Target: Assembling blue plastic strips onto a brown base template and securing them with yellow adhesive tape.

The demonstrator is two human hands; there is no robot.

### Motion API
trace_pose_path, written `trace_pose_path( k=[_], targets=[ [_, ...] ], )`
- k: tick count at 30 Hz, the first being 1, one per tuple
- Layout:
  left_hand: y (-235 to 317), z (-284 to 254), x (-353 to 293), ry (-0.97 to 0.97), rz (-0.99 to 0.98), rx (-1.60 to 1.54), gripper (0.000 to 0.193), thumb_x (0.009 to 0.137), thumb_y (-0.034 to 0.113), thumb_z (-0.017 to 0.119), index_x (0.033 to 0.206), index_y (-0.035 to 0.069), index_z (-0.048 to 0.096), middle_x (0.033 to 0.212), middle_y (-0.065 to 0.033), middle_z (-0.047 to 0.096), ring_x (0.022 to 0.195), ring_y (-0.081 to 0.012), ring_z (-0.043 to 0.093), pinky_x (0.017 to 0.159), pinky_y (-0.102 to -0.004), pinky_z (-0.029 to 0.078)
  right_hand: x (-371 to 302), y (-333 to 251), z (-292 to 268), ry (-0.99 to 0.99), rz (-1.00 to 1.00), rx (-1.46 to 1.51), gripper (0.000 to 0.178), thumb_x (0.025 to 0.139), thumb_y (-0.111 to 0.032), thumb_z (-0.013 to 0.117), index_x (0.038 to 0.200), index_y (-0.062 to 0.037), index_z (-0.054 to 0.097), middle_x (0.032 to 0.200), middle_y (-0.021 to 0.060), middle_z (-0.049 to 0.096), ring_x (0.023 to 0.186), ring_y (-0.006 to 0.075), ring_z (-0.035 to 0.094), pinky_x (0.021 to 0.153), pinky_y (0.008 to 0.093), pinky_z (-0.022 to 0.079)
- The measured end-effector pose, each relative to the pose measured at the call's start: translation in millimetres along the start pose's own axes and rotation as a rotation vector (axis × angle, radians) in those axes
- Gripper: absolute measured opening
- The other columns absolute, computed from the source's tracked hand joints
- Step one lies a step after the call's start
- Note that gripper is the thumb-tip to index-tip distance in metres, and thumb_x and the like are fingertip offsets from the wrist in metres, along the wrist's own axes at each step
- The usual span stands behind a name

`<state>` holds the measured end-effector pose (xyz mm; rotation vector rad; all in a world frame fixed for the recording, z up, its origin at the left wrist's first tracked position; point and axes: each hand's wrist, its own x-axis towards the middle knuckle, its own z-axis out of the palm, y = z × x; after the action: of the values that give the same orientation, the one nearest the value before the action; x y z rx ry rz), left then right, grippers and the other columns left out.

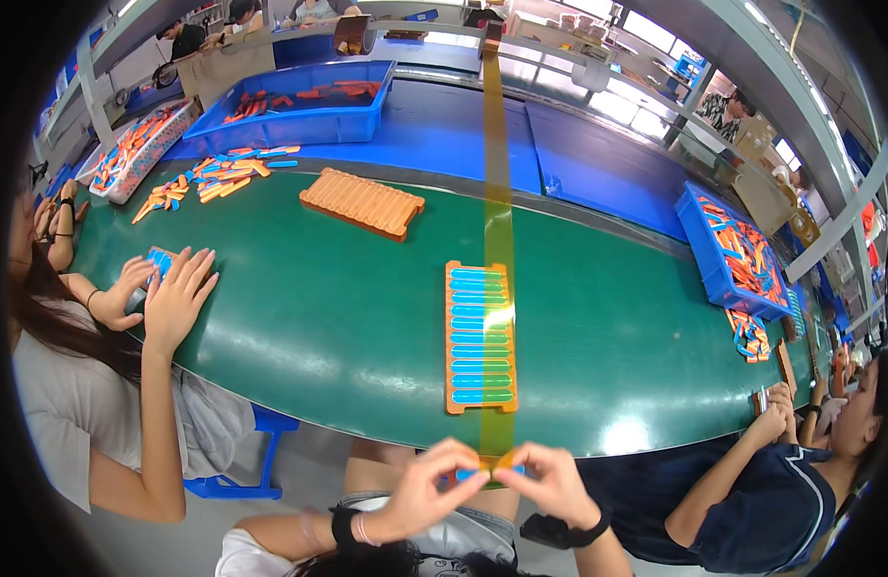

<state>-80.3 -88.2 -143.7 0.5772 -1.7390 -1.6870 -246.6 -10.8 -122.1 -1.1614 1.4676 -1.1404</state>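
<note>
Just off the table's near edge, my left hand (432, 489) and my right hand (556, 488) meet with fingers pinched. Between them is a small blue-and-orange strip-shaped piece (470, 475), partly hidden by the fingertips. A see-through amber strip of film (499, 207) runs from the rail at the top down to my fingertips; whether I pinch its end is unclear. Beyond my hands, an orange slotted tray (451, 337) lies lengthwise on the green table (386, 317), with several blue strips (468, 338) side by side in it.
An empty-looking orange ribbed tray (362, 202) lies farther back. Loose pieces (234, 173) are heaped near a blue bin (290, 128) and a pale basket (136, 154). Another blue bin (737, 250) of pieces stands right. Co-workers sit on both sides, their hands (179, 288) over the table.
</note>
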Motion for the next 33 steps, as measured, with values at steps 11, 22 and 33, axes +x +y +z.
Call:
trace_pose_path(
  k=[11,22,33],
  targets=[
    [10,-22,45,0.217,0.226,1.049,0.047,0.068,0.018,0.068,0.107,-0.001,0.051,0.130,-0.0199,0.033,0.103,-0.0330,0.041,0.084,-0.0398,0.034,-21,-2,20,0.251,0.102,0.314,0.010,0.078,-0.002,0.062,0.086,0.0024,0.058,0.079,0.0069,0.062,0.069,0.0073,0.057,0.063,0.0189,0.046],
    [5,2,4,0.103,0.178,1.105,0.066,0.056,0.015,0.068,0.112,-0.011,0.045,0.128,-0.0151,0.041,0.099,-0.0229,0.044,0.079,-0.0357,0.027,-17,-1,40,0.545,0.195,0.448,0.023,0.081,0.002,0.056,0.093,-0.0034,0.037,0.069,0.0076,0.061,0.061,0.0019,0.050,0.051,0.0146,0.035],
    [-1,-13,6,0.069,0.243,1.158,0.063,0.054,0.018,0.070,0.109,-0.005,0.049,0.124,-0.0126,0.045,0.094,-0.0238,0.045,0.080,-0.0362,0.028,-11,5,45,0.654,0.220,0.456,0.027,0.078,0.004,0.059,0.086,-0.0045,0.034,0.058,0.0026,0.056,0.052,-0.0008,0.042,0.044,0.0148,0.029]
  ],
)
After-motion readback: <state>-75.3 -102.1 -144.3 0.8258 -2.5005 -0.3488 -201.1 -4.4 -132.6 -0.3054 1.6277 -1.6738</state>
